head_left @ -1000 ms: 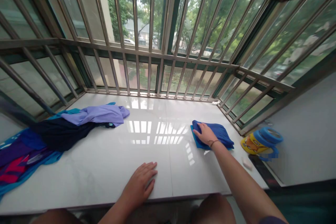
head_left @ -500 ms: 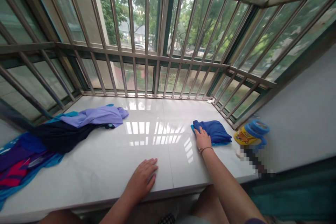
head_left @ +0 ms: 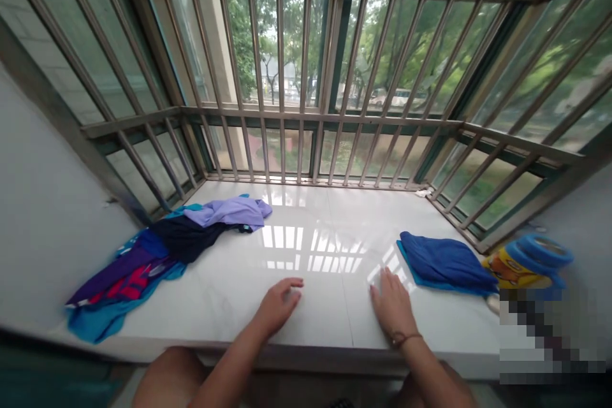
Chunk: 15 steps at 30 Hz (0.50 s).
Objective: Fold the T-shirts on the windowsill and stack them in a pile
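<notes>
My left hand (head_left: 281,307) hovers at or just above the white ledge near its front edge, thumb and fingers apart, holding nothing. Palm down with the fingers stretched forward, my right hand (head_left: 393,303) is at the ledge, left of the folded blue clothes (head_left: 444,260) and apart from them. That stack has dark blue fabric over a lighter blue layer. On the left lies a loose heap of clothes: a lavender garment (head_left: 229,210) at the far end, a black one (head_left: 189,239) beside it, and a purple, pink and blue garment (head_left: 129,284) nearer me.
The glossy white ledge (head_left: 205,312) runs beneath a window with metal bars (head_left: 315,118) on three sides. A yellow and blue cup (head_left: 526,261) stands at the right wall, by a blurred-out patch. My knees are under the front edge.
My right hand has left the folded blue clothes and moved left onto the bare ledge. My left hand has shifted slightly, its fingers now more curved. The camera view has turned left.
</notes>
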### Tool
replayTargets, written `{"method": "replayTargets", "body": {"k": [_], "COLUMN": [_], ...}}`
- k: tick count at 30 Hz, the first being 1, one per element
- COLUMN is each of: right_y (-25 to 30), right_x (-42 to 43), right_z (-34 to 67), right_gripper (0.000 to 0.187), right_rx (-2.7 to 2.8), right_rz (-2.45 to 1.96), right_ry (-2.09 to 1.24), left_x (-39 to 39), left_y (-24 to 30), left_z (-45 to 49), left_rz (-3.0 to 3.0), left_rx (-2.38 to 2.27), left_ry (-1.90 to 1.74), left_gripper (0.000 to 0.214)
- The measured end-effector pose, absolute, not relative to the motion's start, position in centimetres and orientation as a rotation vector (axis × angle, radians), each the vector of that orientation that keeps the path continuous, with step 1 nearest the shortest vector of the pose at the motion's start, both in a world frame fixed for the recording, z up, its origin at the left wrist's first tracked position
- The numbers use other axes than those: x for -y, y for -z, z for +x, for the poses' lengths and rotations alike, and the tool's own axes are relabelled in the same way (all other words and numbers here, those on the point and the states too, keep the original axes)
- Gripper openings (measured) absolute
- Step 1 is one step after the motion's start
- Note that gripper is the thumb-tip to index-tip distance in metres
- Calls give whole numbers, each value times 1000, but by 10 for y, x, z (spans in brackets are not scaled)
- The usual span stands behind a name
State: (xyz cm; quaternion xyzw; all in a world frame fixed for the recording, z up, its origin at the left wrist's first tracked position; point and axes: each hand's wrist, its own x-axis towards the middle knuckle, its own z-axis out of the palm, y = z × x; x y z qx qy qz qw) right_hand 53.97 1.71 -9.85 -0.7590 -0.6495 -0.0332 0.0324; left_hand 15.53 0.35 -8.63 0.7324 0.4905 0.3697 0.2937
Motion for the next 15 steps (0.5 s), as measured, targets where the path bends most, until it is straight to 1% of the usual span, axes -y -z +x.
{"method": "replayTargets", "body": {"k": [4, 7, 9, 12, 13, 15], "right_y": [118, 118, 114, 106, 103, 98], "right_x": [18, 25, 25, 25, 25, 27], "right_z": [511, 508, 508, 506, 504, 501], "right_gripper": [64, 64, 64, 63, 63, 61], "right_rx": [2077, 2067, 2055, 2028, 2019, 2005], "right_rz": [-2204, -2174, -2173, -2182, -2181, -2171], "right_ry": [-14, -35, -29, -40, -52, -70], "left_x": [-59, -107, -135, -164, -170, -177], "left_y": [53, 18, -3, -23, -27, -30], "left_z": [66, 7, -18, -37, -40, -43], "left_rz": [1805, 1759, 1725, 1666, 1647, 1627], "left_rx": [-1794, -2139, -2329, -2463, -2462, -2433], "left_ry": [-1142, -1005, -853, -690, -655, -577], "left_gripper": [33, 40, 52, 67, 67, 61]}}
